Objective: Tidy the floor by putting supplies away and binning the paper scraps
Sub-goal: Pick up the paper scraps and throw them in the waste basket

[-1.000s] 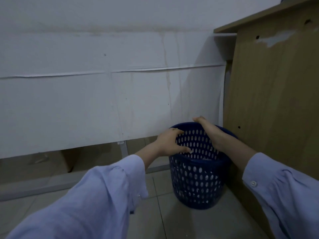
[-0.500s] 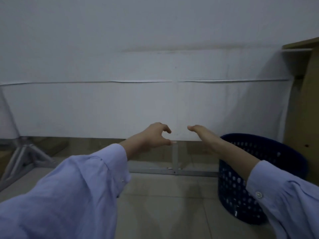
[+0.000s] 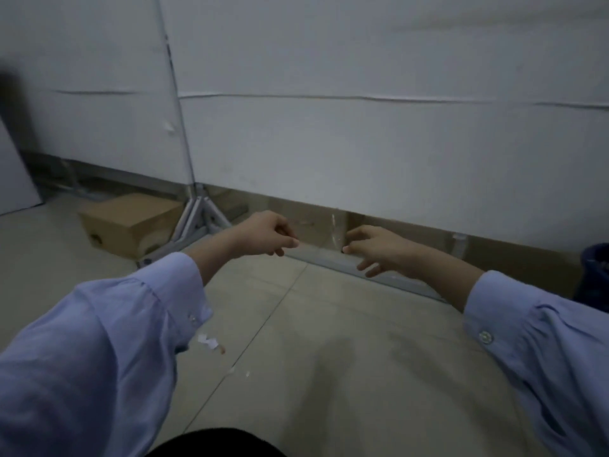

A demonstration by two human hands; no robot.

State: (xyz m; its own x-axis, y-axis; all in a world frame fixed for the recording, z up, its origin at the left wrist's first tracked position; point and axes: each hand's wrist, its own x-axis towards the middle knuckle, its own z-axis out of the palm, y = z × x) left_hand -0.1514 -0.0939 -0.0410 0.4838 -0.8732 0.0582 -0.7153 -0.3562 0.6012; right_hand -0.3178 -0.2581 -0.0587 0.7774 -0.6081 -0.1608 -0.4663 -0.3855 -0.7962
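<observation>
On floor (image 3: 346,341) near left sleeve (image 3: 99,331), paper scraps (image 3: 208,342)

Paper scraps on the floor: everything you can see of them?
The paper scraps are a few small white torn bits, lying loose on the pale tiled floor by a grout line, just right of the left sleeve. The largest bit has an orange-brown speck beside it; two tiny flecks lie nearer the camera. Only the floor appears to touch them.
</observation>
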